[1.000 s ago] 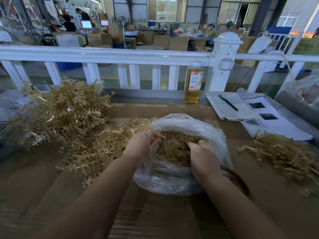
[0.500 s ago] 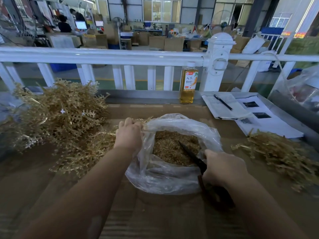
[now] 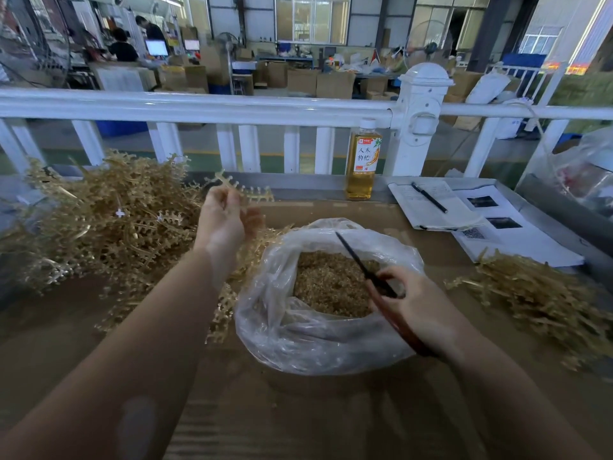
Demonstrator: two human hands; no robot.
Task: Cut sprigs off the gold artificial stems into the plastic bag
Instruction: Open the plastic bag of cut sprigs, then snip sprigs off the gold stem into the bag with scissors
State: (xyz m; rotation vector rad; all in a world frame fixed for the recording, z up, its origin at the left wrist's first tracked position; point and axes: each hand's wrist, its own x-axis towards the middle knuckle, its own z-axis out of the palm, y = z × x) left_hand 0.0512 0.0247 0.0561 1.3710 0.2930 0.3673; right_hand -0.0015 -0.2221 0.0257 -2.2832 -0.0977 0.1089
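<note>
— While the table (image 3: pixel 298 410) held everything, where was the gold?
— A big stem pile (image 3: pixel 109 220) lay left, a smaller heap (image 3: pixel 544 300) right, with the bag (image 3: pixel 318 340) of cut sprigs (image 3: pixel 331 283) between them.
— And the hands?
— The left hand (image 3: pixel 225 220) pinched one stem (image 3: pixel 245 190) above the pile; the right hand (image 3: pixel 418 303) gripped scissors (image 3: pixel 361 263) over the bag.

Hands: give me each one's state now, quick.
Left hand: pinching a gold stem, raised.
Right hand: gripping scissors over the plastic bag.

White railing (image 3: pixel 199 107); daylit warehouse windows (image 3: pixel 311 18)
</note>
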